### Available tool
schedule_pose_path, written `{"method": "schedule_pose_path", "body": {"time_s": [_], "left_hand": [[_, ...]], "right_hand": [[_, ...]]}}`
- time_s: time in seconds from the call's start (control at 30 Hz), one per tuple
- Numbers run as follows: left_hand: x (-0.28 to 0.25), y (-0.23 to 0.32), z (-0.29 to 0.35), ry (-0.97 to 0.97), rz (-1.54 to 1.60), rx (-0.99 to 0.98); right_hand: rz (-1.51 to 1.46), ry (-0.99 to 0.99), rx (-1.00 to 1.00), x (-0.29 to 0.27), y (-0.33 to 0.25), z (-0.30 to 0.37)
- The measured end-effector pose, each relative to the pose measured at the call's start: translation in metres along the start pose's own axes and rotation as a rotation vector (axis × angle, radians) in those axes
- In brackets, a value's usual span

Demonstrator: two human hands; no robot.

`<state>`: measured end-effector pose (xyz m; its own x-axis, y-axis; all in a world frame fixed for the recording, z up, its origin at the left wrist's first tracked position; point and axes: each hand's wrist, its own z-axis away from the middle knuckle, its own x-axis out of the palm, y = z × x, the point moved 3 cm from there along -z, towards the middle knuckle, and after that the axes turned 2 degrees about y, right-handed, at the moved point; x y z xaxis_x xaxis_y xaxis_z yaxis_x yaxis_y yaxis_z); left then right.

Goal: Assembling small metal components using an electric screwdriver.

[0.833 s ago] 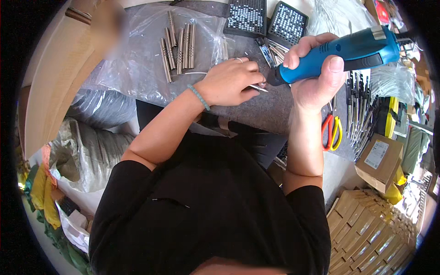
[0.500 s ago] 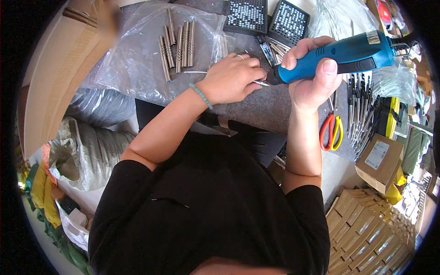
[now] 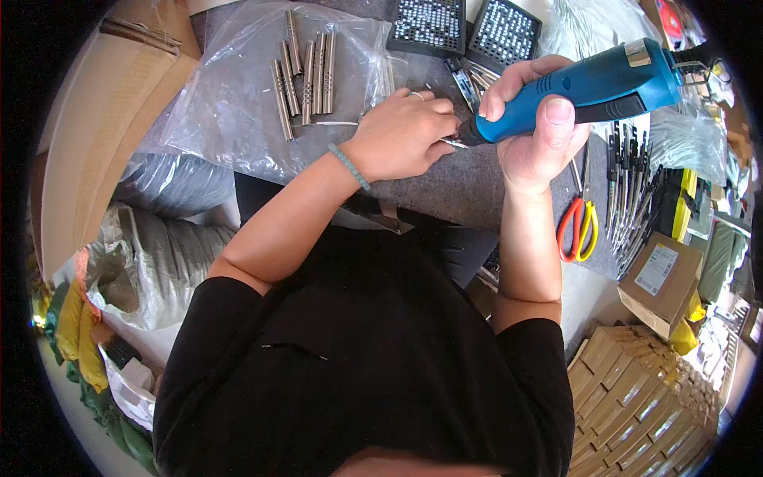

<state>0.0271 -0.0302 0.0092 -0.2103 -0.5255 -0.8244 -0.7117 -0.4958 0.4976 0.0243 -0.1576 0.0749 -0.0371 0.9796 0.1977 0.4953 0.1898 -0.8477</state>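
My right hand [image 3: 548,135] is wrapped round a blue electric screwdriver [image 3: 592,86], its body slanting up to the right and its black nose pointing left. At that nose, my left hand [image 3: 404,137] pinches a thin rod. A silvery end [image 3: 453,143] of the rod shows beyond the fingertips, against the nose; whether they are joined I cannot tell. A thin white length [image 3: 338,123] shows on the other side of the left hand, perhaps the same piece. Several perforated metal tubes [image 3: 318,75] lie on a clear plastic bag [image 3: 230,95] to the left.
Two black trays [image 3: 427,28] of small white pieces sit at the back. Scissors [image 3: 578,230] with red and yellow handles lie right of my forearm, beside several black-and-silver rods [image 3: 628,187]. Cardboard boxes [image 3: 661,278] crowd the right; a carton [image 3: 103,135] stands left.
The screwdriver's rear end has shifted slightly left and up with my right hand. My left hand stays nearly in place, still pinching the rod.
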Motion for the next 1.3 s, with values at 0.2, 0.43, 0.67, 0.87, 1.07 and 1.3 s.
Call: {"method": "schedule_pose_path", "body": {"time_s": [0.2,0.43,0.67,0.87,1.07,1.3], "left_hand": [[0.0,0.0,-0.001,-0.001,-0.006,-0.007],[0.0,0.0,0.0,-0.013,-0.005,-0.01],[-0.001,0.002,-0.001,-0.023,-0.012,-0.006],[0.0,-0.002,-0.002,0.009,0.0,0.013],[-0.002,0.0,-0.003,-0.01,0.041,0.014],[-0.003,0.0,0.002,0.012,0.052,0.043]], "right_hand": [[-0.003,-0.038,0.019,-0.001,0.002,-0.001],[-0.006,-0.068,0.047,0.003,0.003,0.0],[-0.031,-0.033,0.147,0.001,0.006,-0.001],[-0.067,-0.06,0.171,0.0,0.009,0.005],[-0.051,0.055,0.108,-0.02,-0.002,-0.011],[0.188,0.335,-0.302,-0.065,-0.012,-0.085]]}}
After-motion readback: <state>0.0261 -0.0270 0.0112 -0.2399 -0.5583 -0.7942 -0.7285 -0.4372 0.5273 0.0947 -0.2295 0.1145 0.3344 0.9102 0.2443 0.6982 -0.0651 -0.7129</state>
